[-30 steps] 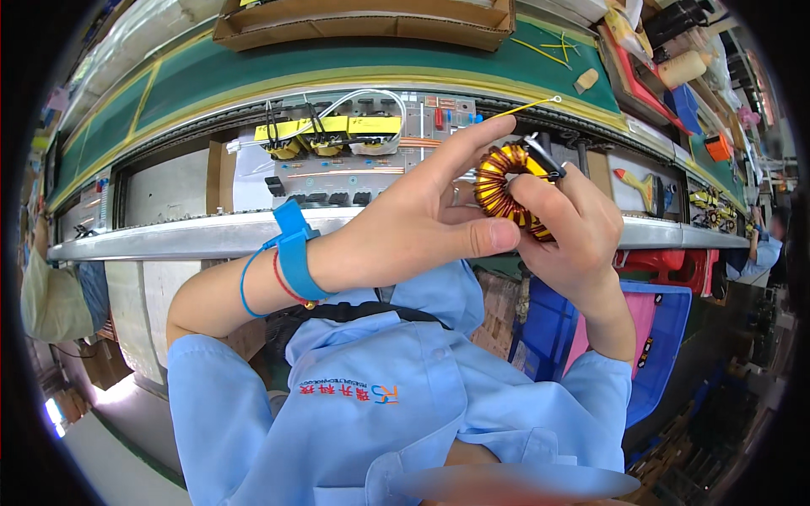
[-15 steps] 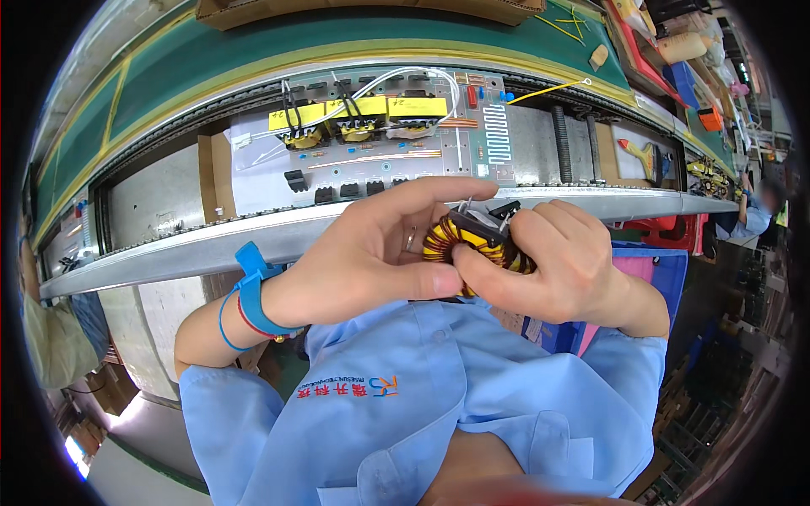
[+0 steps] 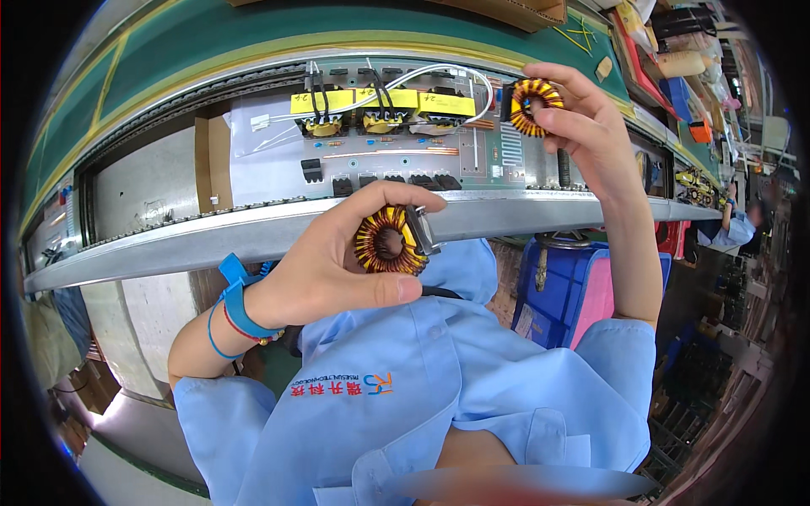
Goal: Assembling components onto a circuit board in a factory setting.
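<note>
My left hand (image 3: 325, 274) holds a toroidal coil (image 3: 369, 242) wound with dark red-brown wire over a yellow core. Its thumb and fingers close round the ring, whose black base faces right. Farther off and to the right, my raised right hand (image 3: 586, 122) pinches a second toroidal coil (image 3: 535, 88), its black base turned left. That coil hangs above the right end of a circuit board (image 3: 388, 165) and hides part of it. On the board sit several yellow-taped transformers (image 3: 384, 99) with black and white leads, and a row of black parts (image 3: 380, 181) lines its near edge.
The board lies on a conveyor with a metal front rail (image 3: 278, 223). Beyond runs a green bench (image 3: 253, 46) bearing a cardboard box (image 3: 506, 12) and yellow ties (image 3: 578, 35). Below the rail at right stands a blue bin (image 3: 540, 295). Another person (image 3: 742, 223) is far right.
My hands have parted. The right one has moved up and right with one coil over the board; the left has shifted slightly left with the other. The board appears farther right in view.
</note>
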### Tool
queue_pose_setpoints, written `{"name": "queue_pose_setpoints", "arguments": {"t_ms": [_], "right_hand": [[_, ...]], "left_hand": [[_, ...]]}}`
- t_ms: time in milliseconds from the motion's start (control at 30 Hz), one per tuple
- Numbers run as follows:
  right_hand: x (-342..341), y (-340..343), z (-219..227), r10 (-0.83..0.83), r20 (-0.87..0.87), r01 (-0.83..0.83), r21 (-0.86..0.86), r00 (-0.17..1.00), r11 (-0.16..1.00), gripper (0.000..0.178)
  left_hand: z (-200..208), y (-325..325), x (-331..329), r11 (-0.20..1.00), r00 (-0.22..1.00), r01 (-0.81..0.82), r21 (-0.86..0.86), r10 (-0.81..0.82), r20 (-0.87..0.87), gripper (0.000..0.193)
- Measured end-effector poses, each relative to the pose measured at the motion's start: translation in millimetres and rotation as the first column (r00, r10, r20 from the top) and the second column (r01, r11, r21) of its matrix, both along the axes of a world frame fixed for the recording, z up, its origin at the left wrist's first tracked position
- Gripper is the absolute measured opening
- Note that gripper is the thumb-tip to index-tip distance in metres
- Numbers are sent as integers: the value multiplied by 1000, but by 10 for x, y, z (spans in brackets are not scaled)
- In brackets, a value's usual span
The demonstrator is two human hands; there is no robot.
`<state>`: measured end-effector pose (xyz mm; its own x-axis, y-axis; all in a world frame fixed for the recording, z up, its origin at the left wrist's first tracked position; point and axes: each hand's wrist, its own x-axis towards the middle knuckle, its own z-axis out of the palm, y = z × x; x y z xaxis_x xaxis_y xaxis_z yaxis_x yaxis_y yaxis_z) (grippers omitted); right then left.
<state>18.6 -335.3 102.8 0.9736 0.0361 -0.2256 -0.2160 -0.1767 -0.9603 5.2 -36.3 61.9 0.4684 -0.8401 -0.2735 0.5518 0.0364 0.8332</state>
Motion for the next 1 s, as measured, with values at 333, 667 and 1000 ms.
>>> {"name": "queue_pose_setpoints", "arguments": {"t_ms": [333, 667, 1000], "right_hand": [[251, -67, -164, 674, 448, 85, -862, 587, 499, 38], [725, -101, -566, 671, 740, 224, -648, -39, 728, 17], [414, 49, -478, 680, 668, 254, -744, 301, 618, 9]], "left_hand": [[7, -22, -95, 995, 977, -100, -2, 99, 191, 62], [144, -152, -57, 997, 963, -66, 38, 54, 263, 66], [134, -221, -16, 993, 970, -98, 62, 81, 227, 73]]}}
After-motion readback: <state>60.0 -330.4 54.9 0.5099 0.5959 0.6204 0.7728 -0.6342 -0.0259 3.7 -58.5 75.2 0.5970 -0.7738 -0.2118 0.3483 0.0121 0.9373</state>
